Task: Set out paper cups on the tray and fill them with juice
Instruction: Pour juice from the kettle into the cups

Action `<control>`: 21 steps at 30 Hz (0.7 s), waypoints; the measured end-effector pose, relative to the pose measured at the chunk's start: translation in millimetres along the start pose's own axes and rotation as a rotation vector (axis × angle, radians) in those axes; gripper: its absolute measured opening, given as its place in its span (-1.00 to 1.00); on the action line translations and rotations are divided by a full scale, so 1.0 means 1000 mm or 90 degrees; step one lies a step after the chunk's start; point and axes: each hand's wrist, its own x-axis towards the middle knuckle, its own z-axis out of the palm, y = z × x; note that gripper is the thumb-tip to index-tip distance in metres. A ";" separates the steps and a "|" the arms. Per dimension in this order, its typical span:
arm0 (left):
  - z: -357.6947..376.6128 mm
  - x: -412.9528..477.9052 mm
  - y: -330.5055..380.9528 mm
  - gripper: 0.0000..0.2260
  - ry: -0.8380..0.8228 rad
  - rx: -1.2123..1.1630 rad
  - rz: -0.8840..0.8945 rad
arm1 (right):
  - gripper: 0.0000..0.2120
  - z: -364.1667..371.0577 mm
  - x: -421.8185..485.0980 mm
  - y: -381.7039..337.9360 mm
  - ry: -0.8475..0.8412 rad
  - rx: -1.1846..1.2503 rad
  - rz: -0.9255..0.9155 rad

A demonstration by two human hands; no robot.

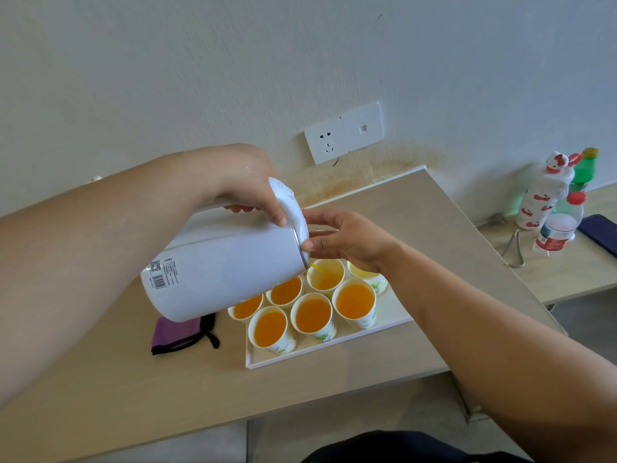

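Note:
A white tray (384, 324) on the table holds several paper cups, most filled with orange juice. My left hand (248, 187) grips the handle of a white jug (220, 275), tilted steeply to the right. A thin orange stream runs from its spout into the back middle cup (325, 279), which is partly filled. My right hand (347, 242) holds the jug's lid end, thumb and fingers curled against the rim. Under my right wrist a cup (369, 275) at the back right shows pale liquid and is partly hidden. The jug covers the tray's back left.
A purple cloth (175, 332) with a black strap lies left of the tray. On a side table at the right stand a white bottle (541, 198), a green bottle (584, 172), a clear water bottle (561, 228) and a dark phone (601, 232). A wall socket (325, 142) sits behind.

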 end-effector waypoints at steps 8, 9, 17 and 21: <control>0.000 -0.001 0.002 -0.61 0.001 0.003 -0.002 | -0.46 0.002 -0.002 0.001 0.015 0.013 -0.011; 0.000 -0.001 0.002 -0.61 0.002 0.003 -0.001 | -0.46 0.002 -0.003 0.001 0.015 0.018 -0.013; 0.001 -0.001 0.005 -0.59 0.005 0.025 0.010 | -0.47 0.001 -0.008 0.001 0.008 0.024 -0.023; 0.000 -0.001 0.008 -0.59 0.005 0.039 0.010 | -0.48 0.001 -0.009 0.002 0.013 0.022 -0.033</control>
